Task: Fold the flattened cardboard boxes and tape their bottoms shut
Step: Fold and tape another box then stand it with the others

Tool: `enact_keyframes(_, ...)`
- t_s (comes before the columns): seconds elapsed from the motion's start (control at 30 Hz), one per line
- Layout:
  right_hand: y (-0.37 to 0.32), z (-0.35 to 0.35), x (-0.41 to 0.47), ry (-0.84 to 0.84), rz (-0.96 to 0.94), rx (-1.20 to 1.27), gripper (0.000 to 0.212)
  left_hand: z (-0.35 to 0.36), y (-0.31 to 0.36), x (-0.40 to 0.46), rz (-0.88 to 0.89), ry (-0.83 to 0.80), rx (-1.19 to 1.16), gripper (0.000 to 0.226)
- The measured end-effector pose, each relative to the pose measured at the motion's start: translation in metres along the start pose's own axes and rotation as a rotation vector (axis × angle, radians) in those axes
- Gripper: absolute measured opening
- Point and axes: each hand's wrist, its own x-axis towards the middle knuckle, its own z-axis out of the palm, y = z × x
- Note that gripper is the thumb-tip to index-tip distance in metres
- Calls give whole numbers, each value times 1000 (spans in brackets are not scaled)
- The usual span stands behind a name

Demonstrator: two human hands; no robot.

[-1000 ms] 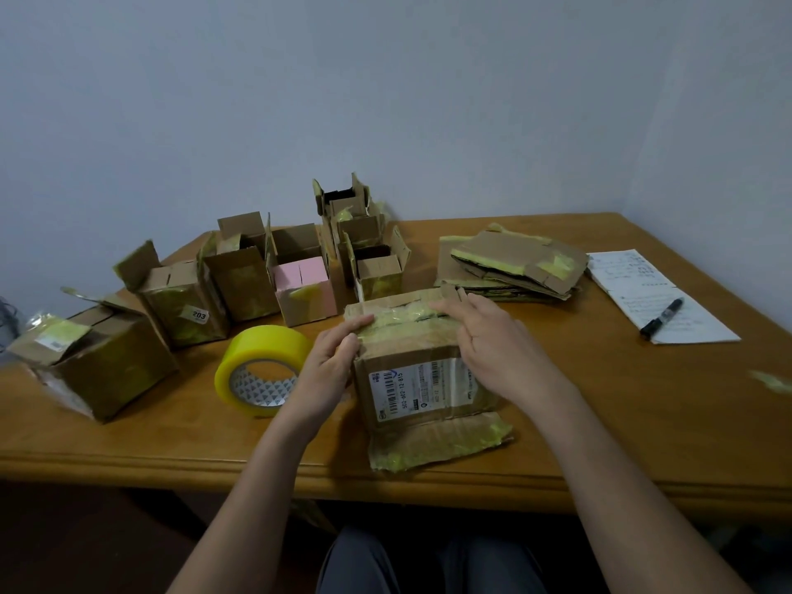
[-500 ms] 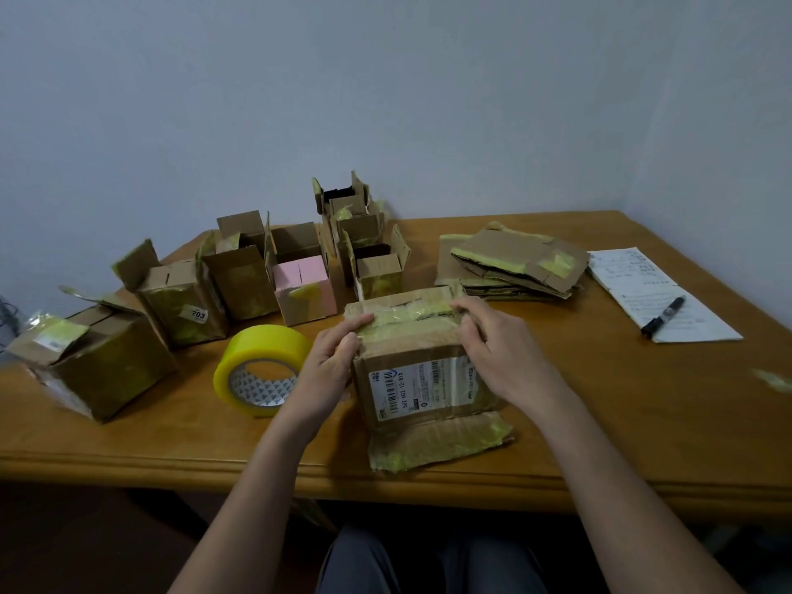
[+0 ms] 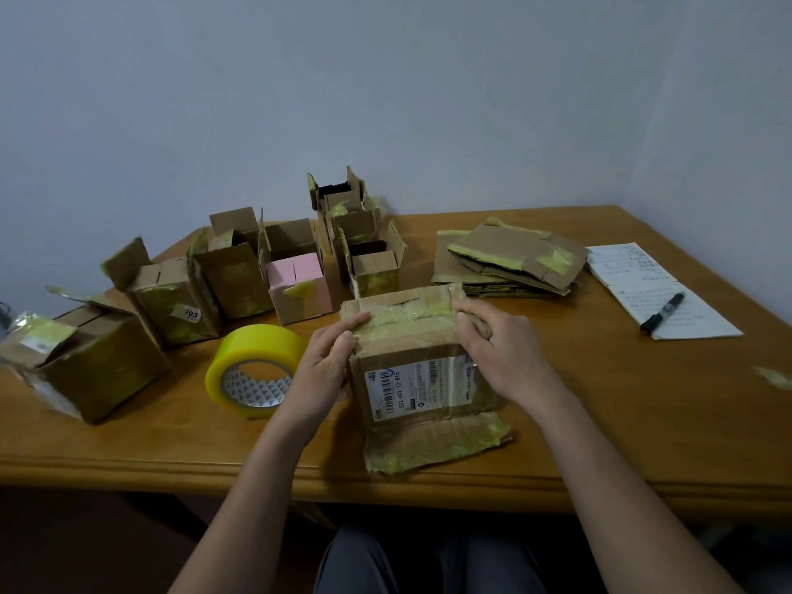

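At far left and along the back stand the finished boxes (image 3: 184, 302); the tape roll (image 3: 253, 370) lies just left of the left hand (image 3: 321, 366). Both hands clasp the box in work (image 3: 424, 366) near the table's front edge (image 3: 300, 478): left fingers curl round its left corner, while the right hand (image 3: 501, 349) bends its fingers onto the taped seam. Pressing the tape down seems the step; next, probably, setting it aside. Flattened boxes (image 3: 510, 263) wait far right; open room lies near right.

Folded cardboard box (image 3: 422, 370), yellow-taped seam uppermost, label facing viewer; tape roll (image 3: 253, 370) to its left; flattened boxes (image 3: 510, 261) stacked behind.
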Motion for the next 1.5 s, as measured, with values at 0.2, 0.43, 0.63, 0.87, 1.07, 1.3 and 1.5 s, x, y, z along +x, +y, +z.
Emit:
enact_keyframes(0.2,6,3,4,-20,-9,5,49,1,-3,1,12,7,-13,36)
enact_keyframes(0.43,6,4,5,36,-14,52,58,5,-8,-1,83,31,-119,45)
enact_keyframes(0.63,11,8,2,-25,-4,50,79,6,-6,-5,40,-18,-172,67)
enact_keyframes(0.87,15,12,4,7,4,48,72,6,-9,-2,58,-22,-195,49)
enact_keyframes(1.07,17,20,4,81,22,120,57,4,-14,4,93,-30,-155,45)
enact_keyframes(1.3,18,20,4,77,33,173,53,6,-13,7,81,-53,-122,56)
enact_keyframes(1.5,20,19,2,104,-6,234,59,7,-14,6,80,-53,-129,54)
